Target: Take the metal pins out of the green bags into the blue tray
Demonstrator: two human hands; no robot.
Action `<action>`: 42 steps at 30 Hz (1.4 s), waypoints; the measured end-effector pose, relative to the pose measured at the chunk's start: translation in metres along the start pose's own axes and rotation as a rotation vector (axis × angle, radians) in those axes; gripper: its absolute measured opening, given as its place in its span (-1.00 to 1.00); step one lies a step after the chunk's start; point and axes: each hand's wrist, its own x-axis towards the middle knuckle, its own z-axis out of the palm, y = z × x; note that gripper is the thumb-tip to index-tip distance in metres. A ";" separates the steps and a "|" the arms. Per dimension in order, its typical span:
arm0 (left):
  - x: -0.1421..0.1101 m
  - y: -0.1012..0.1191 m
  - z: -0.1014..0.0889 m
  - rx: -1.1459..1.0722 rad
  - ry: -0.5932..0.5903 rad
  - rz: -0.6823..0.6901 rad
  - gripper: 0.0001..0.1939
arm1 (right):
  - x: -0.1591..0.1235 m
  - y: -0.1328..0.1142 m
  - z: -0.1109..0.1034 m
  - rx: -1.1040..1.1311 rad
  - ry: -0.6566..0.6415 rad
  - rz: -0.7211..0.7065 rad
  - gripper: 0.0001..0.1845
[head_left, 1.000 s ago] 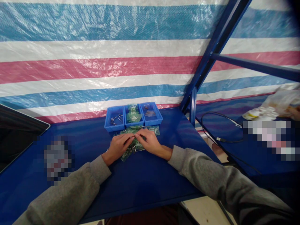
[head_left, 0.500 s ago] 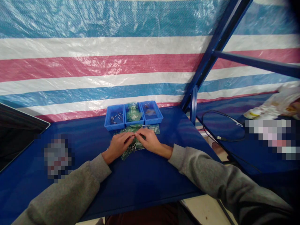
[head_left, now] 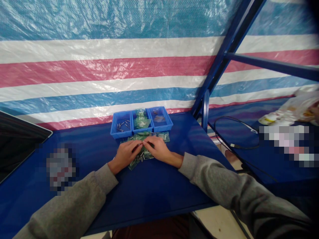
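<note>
My left hand [head_left: 126,153] and my right hand [head_left: 159,149] meet fingertip to fingertip, both closed in a pinch. Whatever is between the fingers is too small to make out. Below them lies a greenish clear plastic bag [head_left: 134,164] with small metal pins [head_left: 142,156] on or in it. Right behind the hands stand blue bins side by side. The left bin [head_left: 121,134] holds several thin metal pins, the middle bin [head_left: 142,130] a greenish plastic bag, and the right bin [head_left: 162,126] small pieces I cannot identify.
A dark panel [head_left: 17,146] with a pale edge stands at the far left of the blue table [head_left: 149,196]. A blurred-out item [head_left: 61,167] lies on the left. Blue metal frame bars [head_left: 219,63], a black cable [head_left: 219,139] and plastic bags [head_left: 296,106] are on the right.
The view has shifted very slightly. Both hands stay pinched together in the same place, and nothing else has visibly moved.
</note>
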 end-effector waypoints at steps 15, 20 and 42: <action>-0.003 -0.003 0.000 -0.028 0.135 -0.014 -0.86 | -0.002 -0.008 -0.005 -0.014 0.069 0.017 -0.76; -0.002 -0.002 -0.002 -0.023 0.136 -0.016 -0.84 | -0.002 -0.010 -0.006 -0.019 0.071 0.018 -0.74; -0.001 0.001 -0.005 0.013 0.047 0.057 -0.67 | -0.003 -0.009 -0.005 -0.002 0.091 0.044 -0.72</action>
